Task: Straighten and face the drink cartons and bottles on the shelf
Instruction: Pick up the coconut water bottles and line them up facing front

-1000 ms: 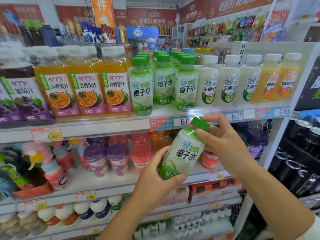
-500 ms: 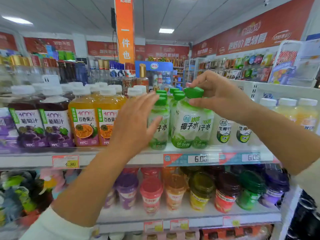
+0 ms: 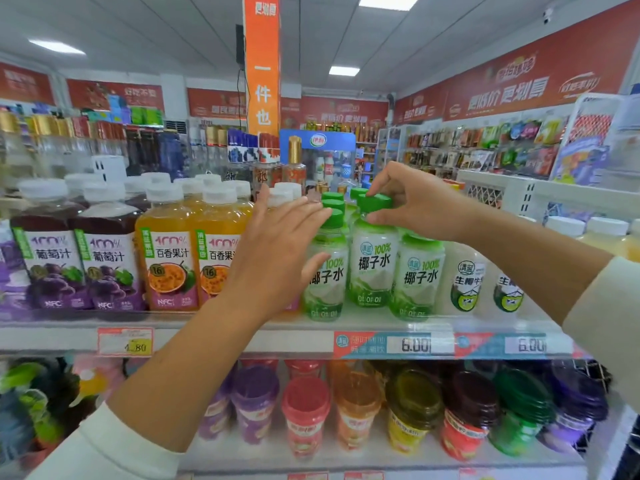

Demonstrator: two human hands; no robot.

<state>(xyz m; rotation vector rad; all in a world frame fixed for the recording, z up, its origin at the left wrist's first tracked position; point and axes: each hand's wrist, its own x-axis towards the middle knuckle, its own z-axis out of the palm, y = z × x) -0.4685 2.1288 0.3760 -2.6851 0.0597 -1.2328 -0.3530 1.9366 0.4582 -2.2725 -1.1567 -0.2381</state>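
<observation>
The person stood facing the shelf (image 3: 242, 337), both arms in white sleeves reaching up to the top row. The right hand (image 3: 415, 202) grasped the middle coconut water bottle (image 3: 372, 265) from above, with fingers and thumb curled round its green cap (image 3: 375, 202). That bottle stood upright with its label facing out, between two others of the same kind. Its base looked higher than theirs, though I couldn't tell whether it was lifted or just set further back.

The left hand (image 3: 277, 254) was released and gripped nothing. Its fingers were straight and spread in front of the left coconut water bottle (image 3: 325, 289), the thumb across the label and the fingertips up near the cap. Whether it actually pressed on the bottle I couldn't tell.

The right coconut water bottle (image 3: 417, 275) stood at the shelf's front edge, label forward. To the left were passion fruit juice bottles (image 3: 169, 261) and then grape juice bottles (image 3: 52, 265), all white-capped. To the right stood pale coconut milk bottles (image 3: 465, 282), partly behind the right forearm. A price tag (image 3: 124, 341) hung on the shelf lip, and coloured lidded cups (image 3: 304, 410) filled the shelf below.
</observation>
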